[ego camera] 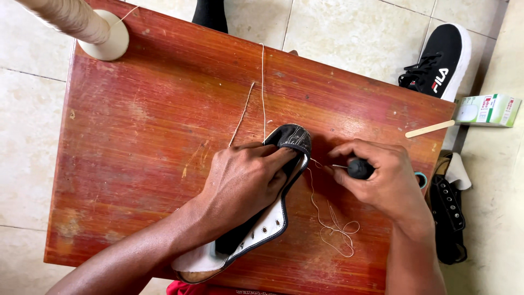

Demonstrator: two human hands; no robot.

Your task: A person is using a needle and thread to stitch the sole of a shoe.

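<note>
From the head camera, the left hand [245, 177] presses down on and grips a black canvas shoe with a white sole [256, 226] lying on the worn red wooden table [136, 136]; the right hand [382, 175] is clenched around a black-handled awl [357, 168], its metal tip at the shoe's heel; pale thread [333, 224] loops beside it; a cream thread spool [87, 24] stands at the table's far corner.

A cream cone-shaped thread spool [93, 30] is standing at the red wooden worktop's [142, 136] far corner. A black-and-white sneaker [439, 60] and a green-and-white cardboard box [487, 110] are lying on the tiled floor [349, 30].
</note>
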